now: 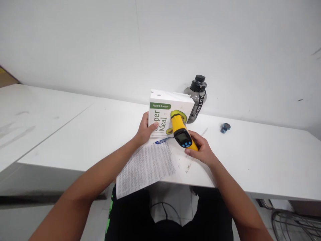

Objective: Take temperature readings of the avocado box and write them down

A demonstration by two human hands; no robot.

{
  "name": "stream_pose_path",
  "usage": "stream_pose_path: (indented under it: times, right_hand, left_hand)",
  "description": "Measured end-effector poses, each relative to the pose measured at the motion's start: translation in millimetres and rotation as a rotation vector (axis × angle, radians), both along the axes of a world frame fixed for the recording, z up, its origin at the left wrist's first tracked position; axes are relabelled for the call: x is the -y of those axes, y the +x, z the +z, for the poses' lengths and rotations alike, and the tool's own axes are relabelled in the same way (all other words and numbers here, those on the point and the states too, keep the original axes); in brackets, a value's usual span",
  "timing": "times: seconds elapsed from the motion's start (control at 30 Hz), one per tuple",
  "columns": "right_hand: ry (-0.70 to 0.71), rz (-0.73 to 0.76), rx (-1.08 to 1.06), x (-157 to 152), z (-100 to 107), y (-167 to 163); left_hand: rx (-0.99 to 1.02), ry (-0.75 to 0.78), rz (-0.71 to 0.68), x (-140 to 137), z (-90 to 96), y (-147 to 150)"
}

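My left hand (pixel 146 130) grips the left side of a white NutriMotion meal box (pixel 160 117), thumb across its front. Green lettering and avocado pictures mark the box, which is held upright. In my right hand (pixel 200 147) is a yellow and black infrared thermometer (pixel 183 134), its display and blue buttons facing me. The thermometer's front end points at the avocado picture and overlaps the box; I cannot tell whether they touch. Just below the box lies a blue pen (pixel 163 140), partly hidden by the thermometer. A handwritten sheet of paper (pixel 145 167) hangs over the table's front edge.
Behind the box, a grey water bottle (pixel 193 100) with a black cap stands near the wall. A small blue watch-like item (pixel 225 127) rests on the white table (pixel 263 154) to the right. Below, at the lower right, is a wire frame (pixel 296 224).
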State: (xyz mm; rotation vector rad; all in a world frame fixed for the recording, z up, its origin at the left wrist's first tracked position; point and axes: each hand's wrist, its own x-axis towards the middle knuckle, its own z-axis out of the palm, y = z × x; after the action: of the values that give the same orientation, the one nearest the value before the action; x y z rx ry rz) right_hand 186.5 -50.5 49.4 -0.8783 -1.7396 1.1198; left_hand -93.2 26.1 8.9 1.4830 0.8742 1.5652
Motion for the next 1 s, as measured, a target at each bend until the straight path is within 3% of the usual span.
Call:
stream_pose_path:
  times: [1.0]
  right_hand:
    - [-0.026,-0.009,0.066,-3.2,4.9,18.4]
  left_hand:
    - [-0.027,0.022,0.004,-2.1,-1.9,-1.8]
